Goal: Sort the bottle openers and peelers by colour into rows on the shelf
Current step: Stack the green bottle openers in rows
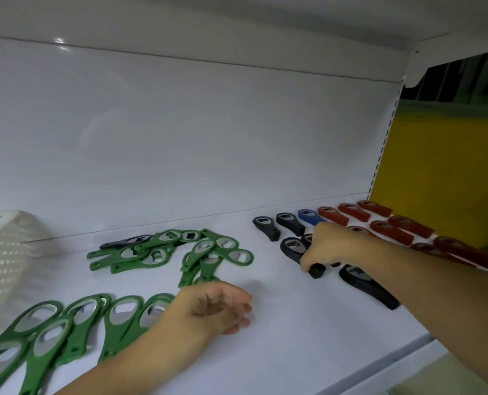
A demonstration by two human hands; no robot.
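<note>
on the white metal shelf [294,337], the right hand [331,246] grips a black plastic bottle opener [292,248] by its handle; the left hand [214,307], loosely curled, holds nothing beside flat green openers [77,337].

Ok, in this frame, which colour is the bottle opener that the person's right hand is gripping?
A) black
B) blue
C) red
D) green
A: the right hand has its fingers curled round the handle end of a black opener, whose dark head sticks out to the left of the hand.
</note>
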